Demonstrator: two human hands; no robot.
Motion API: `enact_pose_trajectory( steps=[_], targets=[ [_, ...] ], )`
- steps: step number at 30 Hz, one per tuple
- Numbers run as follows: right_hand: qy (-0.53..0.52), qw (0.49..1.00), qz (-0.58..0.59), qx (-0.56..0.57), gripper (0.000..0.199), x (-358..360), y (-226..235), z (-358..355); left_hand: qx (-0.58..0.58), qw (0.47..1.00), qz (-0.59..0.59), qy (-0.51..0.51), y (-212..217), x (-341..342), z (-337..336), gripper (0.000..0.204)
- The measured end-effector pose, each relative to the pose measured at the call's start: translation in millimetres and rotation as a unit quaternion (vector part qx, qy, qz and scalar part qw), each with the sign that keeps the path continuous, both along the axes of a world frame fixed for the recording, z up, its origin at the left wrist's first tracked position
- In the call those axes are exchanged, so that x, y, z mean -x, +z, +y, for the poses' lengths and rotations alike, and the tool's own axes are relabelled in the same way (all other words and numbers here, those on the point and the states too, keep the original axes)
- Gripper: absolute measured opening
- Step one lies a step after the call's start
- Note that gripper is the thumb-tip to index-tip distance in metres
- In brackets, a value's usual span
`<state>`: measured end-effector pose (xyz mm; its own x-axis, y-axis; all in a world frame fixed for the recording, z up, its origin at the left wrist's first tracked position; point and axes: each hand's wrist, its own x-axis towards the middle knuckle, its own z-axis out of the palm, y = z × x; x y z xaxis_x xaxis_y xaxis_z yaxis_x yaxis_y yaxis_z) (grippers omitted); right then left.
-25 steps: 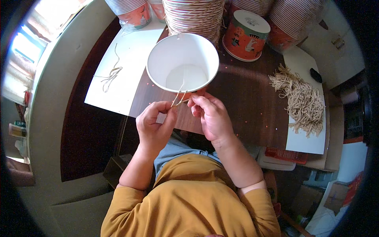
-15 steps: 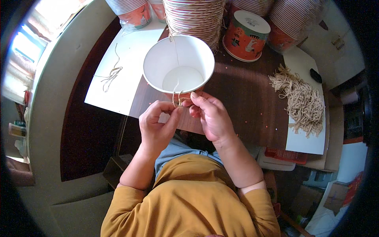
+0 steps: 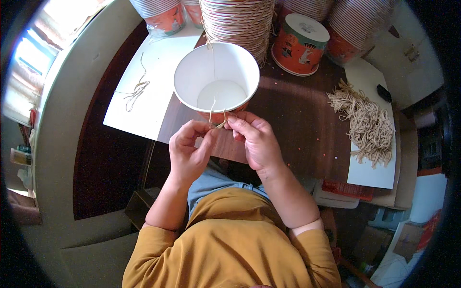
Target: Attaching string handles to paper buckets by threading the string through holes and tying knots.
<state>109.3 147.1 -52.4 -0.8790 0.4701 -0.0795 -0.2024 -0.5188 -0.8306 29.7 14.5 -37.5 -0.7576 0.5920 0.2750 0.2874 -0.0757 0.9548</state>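
Note:
A large paper bucket point(image 3: 192, 72), white inside and orange outside, stands with its open mouth toward me. A tan string point(image 3: 211, 111) hangs over its near rim and runs down to my fingers. My left hand point(image 3: 187, 146) pinches the string between thumb and forefinger. Just beside it, my right hand point(image 3: 257, 139) pinches the string too, close against the bucket's near side. At the far rim another length of string point(image 3: 210, 47) crosses the edge and hangs inside. The fingertips partly hide where the strings meet.
Behind the bucket rises a tall stack of nested buckets point(image 3: 237, 21) with strings. An upside-down orange bucket point(image 3: 300, 48) stands right of it, near wrapped stacks point(image 3: 357, 29). A heap of tan strings point(image 3: 367, 125) lies at right, loose strings point(image 3: 137, 90) on white board at left.
My right fingers have shifted slightly left, and a loop of string now stands up beside them. My left hand has moved a little left and stays pinched.

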Motion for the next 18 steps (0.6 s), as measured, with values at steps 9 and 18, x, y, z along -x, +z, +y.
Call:
enact_pose_trajectory(
  steps=[9,18],
  targets=[
    [-0.005,1.000,-0.001,0.000,0.013,-3,11,0,0.011,1.000,0.005,-0.004,-1,0,1,0.010],
    [0.012,1.000,0.007,-0.015,0.016,-3,9,0,0.059,0.993,0.099,-0.006,3,-1,9,0.018]
  ],
)
